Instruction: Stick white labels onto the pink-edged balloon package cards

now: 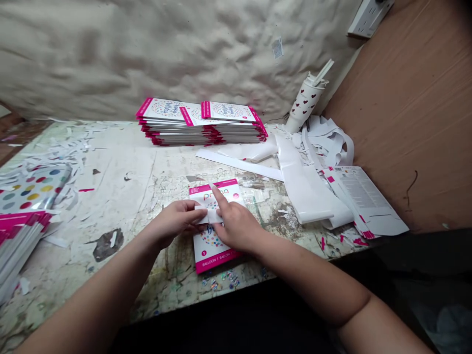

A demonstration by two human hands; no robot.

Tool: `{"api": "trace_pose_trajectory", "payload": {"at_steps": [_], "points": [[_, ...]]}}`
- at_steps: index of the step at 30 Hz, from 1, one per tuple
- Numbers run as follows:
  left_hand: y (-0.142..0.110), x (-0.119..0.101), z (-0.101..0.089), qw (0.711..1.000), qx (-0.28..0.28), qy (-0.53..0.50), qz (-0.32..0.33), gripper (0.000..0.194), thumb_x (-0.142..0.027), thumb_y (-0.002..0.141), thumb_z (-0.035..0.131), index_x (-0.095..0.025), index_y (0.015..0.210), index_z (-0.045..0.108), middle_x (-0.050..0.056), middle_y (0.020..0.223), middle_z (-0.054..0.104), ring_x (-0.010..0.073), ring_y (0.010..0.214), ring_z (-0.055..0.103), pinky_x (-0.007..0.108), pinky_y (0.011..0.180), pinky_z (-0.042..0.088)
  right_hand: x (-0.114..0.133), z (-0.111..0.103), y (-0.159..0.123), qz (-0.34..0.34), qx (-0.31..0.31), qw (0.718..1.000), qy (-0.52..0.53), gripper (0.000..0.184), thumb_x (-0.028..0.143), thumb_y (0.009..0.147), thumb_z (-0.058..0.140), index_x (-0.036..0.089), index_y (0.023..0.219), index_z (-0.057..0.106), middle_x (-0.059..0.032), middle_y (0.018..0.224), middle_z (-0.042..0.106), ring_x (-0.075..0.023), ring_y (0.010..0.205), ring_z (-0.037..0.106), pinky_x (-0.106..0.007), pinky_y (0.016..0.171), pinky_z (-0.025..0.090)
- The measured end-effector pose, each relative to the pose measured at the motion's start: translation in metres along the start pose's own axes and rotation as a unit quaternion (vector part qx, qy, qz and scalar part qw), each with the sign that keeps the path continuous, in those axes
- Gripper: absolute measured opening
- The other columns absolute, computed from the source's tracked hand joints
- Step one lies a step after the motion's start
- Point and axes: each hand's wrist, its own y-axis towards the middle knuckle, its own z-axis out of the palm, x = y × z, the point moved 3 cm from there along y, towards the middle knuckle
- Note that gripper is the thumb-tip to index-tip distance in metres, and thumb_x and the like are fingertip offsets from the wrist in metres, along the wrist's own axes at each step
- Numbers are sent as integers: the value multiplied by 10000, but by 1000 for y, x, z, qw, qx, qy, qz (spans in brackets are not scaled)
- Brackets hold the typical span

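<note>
A pink-and-white balloon packet (216,259) lies flat on the worktable near its front edge, printed with coloured dots and the word BALLOON. Over its middle, my left hand (176,219) pinches a short white strip (202,215) between thumb and fingers. The strip's other end is in my right hand (239,226), which is closed around it except for the index finger, stretched out toward the packet's top edge. Part of the packet's front is hidden under both hands.
Stacked balloon packets (206,132) stand at the back. More packets with a dotted sheet (33,189) are at left, among paper shreds. To the right are a heart-patterned tumbler (305,103), white backing strips (302,182) and printed cards (368,201) beside a brown board (416,118).
</note>
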Motion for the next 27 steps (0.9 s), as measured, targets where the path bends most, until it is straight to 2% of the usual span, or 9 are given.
{"api": "trace_pose_trajectory", "payload": {"at_steps": [3,6,10,13,17,21,27], "points": [[3,4,-1,1000,-4,-1,12,338,-419,565,746,-149,670,573,-19,585,596,113,556,592,239,592,499,0,6,-12,-54,21,998,29,922,187,752,505,116,1460,-81,-113,1060,618,-241,1002,529,-365,879,433],[11,7,5,1000,-21,7,12,308,-387,554,737,-148,660,575,-15,580,602,111,538,583,237,576,496,0,6,-15,-71,41,996,29,943,168,707,512,79,1462,-46,-132,1111,603,-253,1102,485,-370,939,405],[21,10,13,998,-51,30,2,269,-326,519,741,-156,600,549,-8,527,594,139,526,597,227,511,476,-9,-3,-17,-69,63,994,47,860,164,737,459,119,1471,13,-135,1226,562,-250,1128,493,-402,944,413],[20,9,13,998,-59,38,0,254,-315,514,731,-162,574,538,-19,492,570,128,486,576,217,476,458,-19,-9,-24,-94,50,993,46,815,160,754,425,136,1469,34,-129,1318,501,-246,1185,464,-456,1013,354],[15,4,10,998,-49,32,3,235,-313,516,713,-155,612,566,-11,553,602,123,510,580,229,513,479,-25,-3,-33,-111,64,992,16,785,193,767,426,110,1466,80,-147,1422,384,-258,1276,384,-465,1057,305],[19,1,11,998,-41,42,8,196,-284,519,677,-139,618,592,8,554,615,128,497,567,235,495,465,-24,2,-30,-116,77,990,3,796,198,749,437,93,1464,105,-149,1452,339,-258,1302,357,-447,1080,279],[31,4,15,996,-49,75,22,121,-237,537,615,-147,616,594,10,497,599,144,462,556,237,451,427,-25,-1,-26,-128,73,989,24,821,195,706,461,85,1458,150,-156,1436,363,-267,1275,385,-447,1051,324]]}}
